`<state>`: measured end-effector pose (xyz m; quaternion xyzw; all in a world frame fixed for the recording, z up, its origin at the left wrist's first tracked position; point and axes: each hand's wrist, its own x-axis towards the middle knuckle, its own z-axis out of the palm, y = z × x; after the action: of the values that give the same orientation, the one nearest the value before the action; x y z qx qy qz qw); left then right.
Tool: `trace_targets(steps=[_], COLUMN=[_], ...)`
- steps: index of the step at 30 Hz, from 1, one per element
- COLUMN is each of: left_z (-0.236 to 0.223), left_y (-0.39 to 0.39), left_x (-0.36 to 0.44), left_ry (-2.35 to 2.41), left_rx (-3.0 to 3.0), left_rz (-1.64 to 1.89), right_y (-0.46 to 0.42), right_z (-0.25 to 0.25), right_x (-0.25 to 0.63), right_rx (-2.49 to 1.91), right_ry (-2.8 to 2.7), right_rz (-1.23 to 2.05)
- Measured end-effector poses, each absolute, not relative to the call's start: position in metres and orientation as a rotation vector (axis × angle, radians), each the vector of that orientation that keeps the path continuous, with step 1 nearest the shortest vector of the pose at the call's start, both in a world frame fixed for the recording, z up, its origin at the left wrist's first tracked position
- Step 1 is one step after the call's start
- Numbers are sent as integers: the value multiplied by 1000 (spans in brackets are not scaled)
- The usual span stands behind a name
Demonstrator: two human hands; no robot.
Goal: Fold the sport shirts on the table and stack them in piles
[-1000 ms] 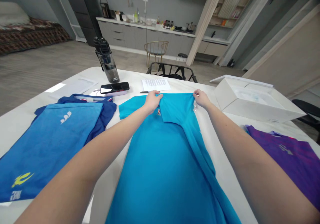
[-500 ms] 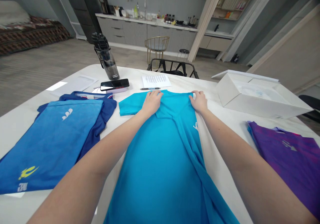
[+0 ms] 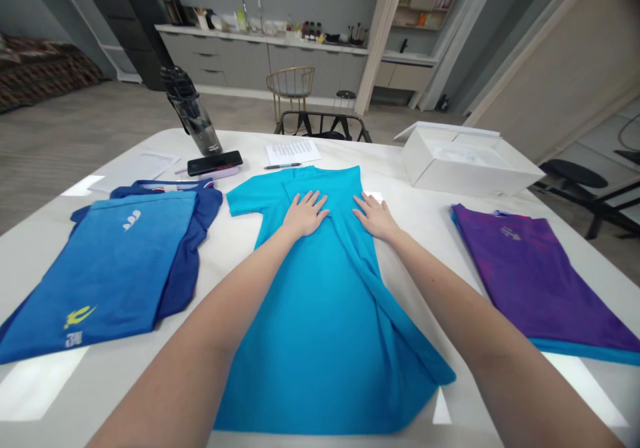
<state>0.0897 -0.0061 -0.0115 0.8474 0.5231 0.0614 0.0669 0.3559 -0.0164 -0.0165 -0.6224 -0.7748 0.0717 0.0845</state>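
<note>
A turquoise T-shirt (image 3: 320, 341) lies spread on the white table, its collar end away from me. Its right side is folded inward over the body, while the left sleeve sticks out flat. My left hand (image 3: 306, 215) rests on the upper part of the shirt with the fingers spread. Near the folded right edge, my right hand (image 3: 375, 216) lies open, fingertips on the cloth. Neither hand grips anything.
Blue shirts (image 3: 125, 268) are stacked at left, and purple folded clothing (image 3: 520, 275) at right. Beyond the shirt are a bottle (image 3: 197, 121), a phone (image 3: 215, 163), a pen (image 3: 283, 166), printed paper (image 3: 293, 151) and a white box (image 3: 460, 171).
Both hands have let go of the shirt's shoulder area and come nearer, with fingers now spread on the cloth. The view has shifted, bringing the shirt's near hem into sight.
</note>
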Motion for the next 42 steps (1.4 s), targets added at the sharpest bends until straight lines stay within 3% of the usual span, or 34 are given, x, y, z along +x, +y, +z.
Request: trace_targets(steps=[13,17,23,35,42], left_z=[-1,16,32,11,22], left_y=[-22,-75,-174,-227,-266], left_x=[96,111,135,125,136], left_ry=[1546,1207,845,1103,1082], left_rx=[2676,2886,2877,2739,2782], left_rz=[260,410,340,297,380], right_y=[-194,-196,-192,-271,-350], right_z=[-10,-14,-17,-14,8], right_x=[364,363,366,374,383], right_rx=[-1614,-1625,-1579,-1402,-1457], right_ry=[-2331,-2316,-2161,-1941,-1985], right_rz=[227,210,273,479,503])
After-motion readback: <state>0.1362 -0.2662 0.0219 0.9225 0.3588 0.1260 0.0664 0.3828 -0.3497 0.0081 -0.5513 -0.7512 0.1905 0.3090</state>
